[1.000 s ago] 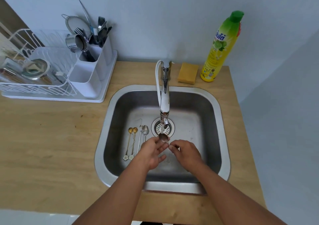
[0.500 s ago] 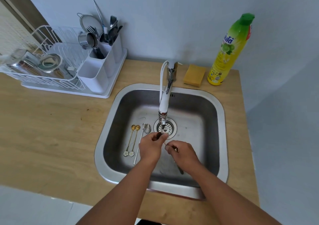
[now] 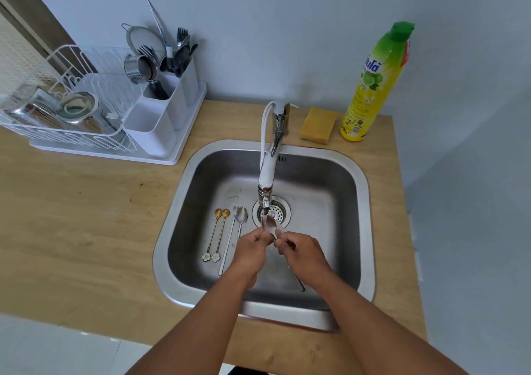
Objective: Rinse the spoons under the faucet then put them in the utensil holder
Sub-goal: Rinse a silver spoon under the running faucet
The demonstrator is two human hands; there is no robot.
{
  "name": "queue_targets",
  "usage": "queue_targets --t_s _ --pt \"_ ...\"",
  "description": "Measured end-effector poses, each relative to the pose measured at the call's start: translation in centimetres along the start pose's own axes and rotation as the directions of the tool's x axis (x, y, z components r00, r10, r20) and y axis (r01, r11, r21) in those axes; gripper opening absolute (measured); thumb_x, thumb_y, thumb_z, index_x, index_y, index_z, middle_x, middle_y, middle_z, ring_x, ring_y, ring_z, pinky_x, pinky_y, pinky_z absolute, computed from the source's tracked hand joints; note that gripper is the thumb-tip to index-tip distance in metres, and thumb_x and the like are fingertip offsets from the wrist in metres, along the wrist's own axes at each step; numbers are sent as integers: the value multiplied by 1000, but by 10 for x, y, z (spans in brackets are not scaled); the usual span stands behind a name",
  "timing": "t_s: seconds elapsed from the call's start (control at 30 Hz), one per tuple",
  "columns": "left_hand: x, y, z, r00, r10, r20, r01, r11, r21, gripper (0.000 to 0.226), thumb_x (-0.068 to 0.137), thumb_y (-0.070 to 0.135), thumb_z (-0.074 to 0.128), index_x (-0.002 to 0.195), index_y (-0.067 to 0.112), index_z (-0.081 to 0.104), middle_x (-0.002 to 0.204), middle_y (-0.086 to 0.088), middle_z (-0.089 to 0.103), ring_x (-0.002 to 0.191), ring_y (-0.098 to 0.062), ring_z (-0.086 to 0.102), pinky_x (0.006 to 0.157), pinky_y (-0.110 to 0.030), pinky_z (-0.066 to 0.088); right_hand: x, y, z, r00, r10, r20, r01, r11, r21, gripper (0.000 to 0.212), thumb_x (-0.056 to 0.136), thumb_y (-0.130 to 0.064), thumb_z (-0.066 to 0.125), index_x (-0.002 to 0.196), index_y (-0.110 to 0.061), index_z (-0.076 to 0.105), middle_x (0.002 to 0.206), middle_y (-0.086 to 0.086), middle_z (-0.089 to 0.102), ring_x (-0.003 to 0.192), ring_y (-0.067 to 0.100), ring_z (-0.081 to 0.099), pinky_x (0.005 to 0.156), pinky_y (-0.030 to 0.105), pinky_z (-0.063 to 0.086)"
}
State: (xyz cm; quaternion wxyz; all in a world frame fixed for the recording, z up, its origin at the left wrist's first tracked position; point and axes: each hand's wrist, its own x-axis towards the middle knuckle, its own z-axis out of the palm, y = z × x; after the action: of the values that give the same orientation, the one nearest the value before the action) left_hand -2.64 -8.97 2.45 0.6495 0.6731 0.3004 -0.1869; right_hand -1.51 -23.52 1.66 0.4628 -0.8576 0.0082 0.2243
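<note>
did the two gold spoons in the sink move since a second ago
No. The gold spoons lie left of the drain, beside the silver spoons, as before; only the camera shifted.

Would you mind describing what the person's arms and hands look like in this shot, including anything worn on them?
Both forearms are bare as far as the frame shows, with no sleeves in view. The left hand and the right hand wear no gloves, and no watch, bracelet or ring is visible on either.
</note>
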Motion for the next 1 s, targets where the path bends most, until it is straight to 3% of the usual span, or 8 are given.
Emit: queue_targets --t_s 0.1,0.2,0.27,0.4,0.5,0.67,0.8,1.0 --pt "0 -2 -2 999 17 41 -22 992 124 27 101 14 61 117 31 74 127 8 72 120 -11 62 106 -34 45 0 -1 1 1000 -2 -10 2 1000 1 17 98 -32 64 86 -24 74 79 -8 73 79 15 68 77 40 57" --pt "1 -1 -7 999 48 -11 -43 965 260 44 93 21 70 135 36 65 139 11 61 129 -17 53 116 -46 40 -1 -1 0 1000 -7 -10 8 1000 12 16 98 -31 64 87 -26 74 78 -8 72 77 13 67 77 37 55" --pt "4 -1 -11 995 95 -17 -88 969 231 33 94 24 68 122 40 71 130 17 69 127 -16 57 112 -45 43 -1 -1 0 1000 -18 -2 18 1000 6 16 98 -32 64 86 -28 74 77 -10 72 77 9 66 76 34 54" --pt "3 8 -13 989 146 31 -147 987 61 27 105 23 58 101 41 78 99 22 78 103 -8 66 84 -16 48 0 -5 1 1000 -10 29 9 1000 23 18 99 -31 63 84 -31 73 77 -12 72 73 4 64 72 27 51" --pt "2 10 -13 988 127 83 -121 990 -71 32 108 26 53 101 35 83 113 14 78 114 -15 64 101 -36 42 1 -7 0 999 -15 43 14 1000 14 20 101 -30 61 84 -29 72 78 -10 72 70 2 62 69 25 49" --pt "3 6 -15 983 -41 180 93 952 -290 23 96 43 63 109 35 80 119 13 77 119 -10 65 106 -53 26 0 -9 2 998 -36 47 38 999 -32 20 102 -32 57 88 -27 70 81 -12 71 72 2 63 72 30 52" --pt "1 2 -8 990 -113 87 139 900 -414 47 72 42 85 117 31 76 101 11 80 100 -11 67 103 -48 32 -2 -10 6 998 -46 52 50 996 -76 19 103 -35 53 94 -35 69 87 -14 72 87 6 69 81 35 56" --pt "3 0 -1 999 -40 10 41 949 -313 16 71 24 90 86 21 84 85 2 82 75 -6 74 89 -30 52 -5 -7 9 997 -81 -17 80 994 -77 29 104 -40 50 87 -27 69 81 -12 72 76 10 67 74 39 57"
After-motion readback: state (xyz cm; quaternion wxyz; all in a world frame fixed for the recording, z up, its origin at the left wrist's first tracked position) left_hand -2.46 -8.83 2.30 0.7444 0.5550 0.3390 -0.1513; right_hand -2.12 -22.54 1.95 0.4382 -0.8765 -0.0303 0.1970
